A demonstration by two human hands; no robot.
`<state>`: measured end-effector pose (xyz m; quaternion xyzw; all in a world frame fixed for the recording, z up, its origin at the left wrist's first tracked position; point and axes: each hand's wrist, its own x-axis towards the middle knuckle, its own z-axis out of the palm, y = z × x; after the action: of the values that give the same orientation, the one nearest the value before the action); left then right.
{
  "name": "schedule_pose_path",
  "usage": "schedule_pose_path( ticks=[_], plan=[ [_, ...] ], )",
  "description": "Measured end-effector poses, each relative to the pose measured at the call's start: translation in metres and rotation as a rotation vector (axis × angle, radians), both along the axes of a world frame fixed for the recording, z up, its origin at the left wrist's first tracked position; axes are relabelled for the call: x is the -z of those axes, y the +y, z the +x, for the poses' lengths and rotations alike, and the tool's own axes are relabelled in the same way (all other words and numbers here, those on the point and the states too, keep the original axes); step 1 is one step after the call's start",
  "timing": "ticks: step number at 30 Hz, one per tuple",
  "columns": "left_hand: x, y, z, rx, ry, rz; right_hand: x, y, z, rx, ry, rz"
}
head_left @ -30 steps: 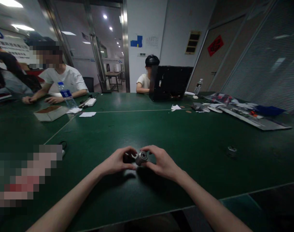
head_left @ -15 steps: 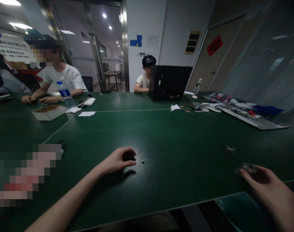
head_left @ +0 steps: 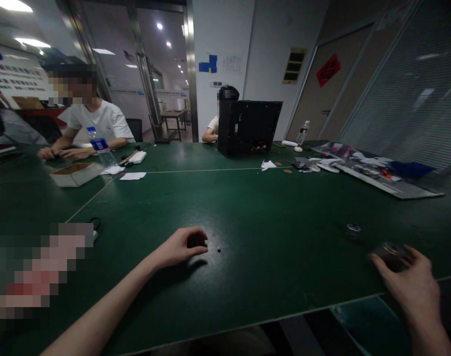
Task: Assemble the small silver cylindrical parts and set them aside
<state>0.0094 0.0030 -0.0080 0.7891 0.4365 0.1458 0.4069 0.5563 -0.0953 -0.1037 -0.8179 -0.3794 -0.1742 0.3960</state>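
My left hand [head_left: 184,245] hovers over the green table, fingers curved, with a gap between thumb and fingertips and nothing in it. Just right of those fingertips lies a tiny dark ring-like piece [head_left: 219,249], untouched. At the right, my right hand [head_left: 412,279] grips a dark cylindrical part [head_left: 393,252] near the table's front edge; motion smears its outline, so its kind cannot be made out. A similar, smaller-looking dark cylindrical part [head_left: 353,230] stands on the table beyond and left of it, apart from the hand.
The green table [head_left: 269,222] has its front edge close to me. A black case [head_left: 253,128] stands at the far side, partly hiding a person. Another person sits far left, behind a water bottle [head_left: 100,146] and a shallow box [head_left: 76,175]. Papers and parts cover a board [head_left: 414,190].
My right hand and the cylindrical part in it have shifted slightly away from me and rightward. Across the table, the black case has moved left. My left hand stays almost still.
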Motion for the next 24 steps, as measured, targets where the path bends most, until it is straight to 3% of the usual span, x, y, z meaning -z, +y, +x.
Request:
schedule_pose_path(
  ticks=[3, 5, 7, 12, 15, 19, 24],
  plan=[
    [0.001, 0.000, -0.001, 0.000, -0.007, 0.001, -0.024, 0.001, -0.046, 0.050, -0.063, 0.096],
    [0.002, 0.001, -0.001, 0.000, -0.002, 0.000, -0.041, 0.006, -0.084, -0.060, -0.124, 0.096],
    [0.002, 0.001, -0.001, -0.003, 0.011, -0.003, -0.056, 0.015, -0.123, -0.271, -0.133, 0.033],
    [-0.001, 0.000, 0.000, -0.005, 0.023, -0.006, -0.085, 0.039, -0.215, -0.990, -0.057, -0.306],
    [-0.003, -0.002, 0.000, -0.002, 0.015, -0.004, -0.098, 0.048, -0.261, -1.281, -0.097, -0.503],
    [-0.003, -0.002, -0.001, 0.009, 0.012, 0.020, -0.105, 0.062, -0.301, -1.408, -0.190, -0.680],
    [-0.001, -0.001, -0.002, 0.013, 0.009, 0.042, -0.103, 0.085, -0.315, -1.489, -0.179, -0.749]
  ],
)
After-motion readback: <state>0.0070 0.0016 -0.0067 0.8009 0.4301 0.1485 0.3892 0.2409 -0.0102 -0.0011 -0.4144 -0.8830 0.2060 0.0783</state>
